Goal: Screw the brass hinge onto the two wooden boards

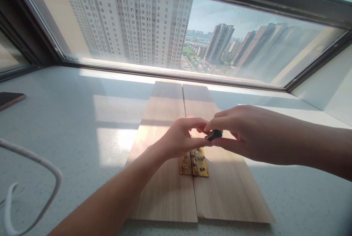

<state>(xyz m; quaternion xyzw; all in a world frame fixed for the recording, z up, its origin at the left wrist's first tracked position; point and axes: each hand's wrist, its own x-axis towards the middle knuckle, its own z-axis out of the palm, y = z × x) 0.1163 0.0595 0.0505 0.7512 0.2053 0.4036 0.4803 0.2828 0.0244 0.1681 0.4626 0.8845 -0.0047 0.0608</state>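
In the head view, my right hand (242, 133) pinches a small dark object (214, 135) between thumb and fingers. It looks short and blunt; its kind cannot be made out. My left hand (181, 139) reaches in from the lower left, thumb and fingertips closing at the object's left end. What those fingertips pinch is hidden. Below both hands a yellowish brass hinge (202, 162) straddles the seam of two pale wood boards, the left board (162, 195) and the right board (228, 192). Dark screw heads or holes show on its leaves, and my left hand covers its upper part.
The boards lie on a white speckled sill (82, 144) under a dark-framed window (187, 73). A white cable (52, 166) loops at the lower left. A dark flat item with a brown edge (11, 99) lies at the far left.
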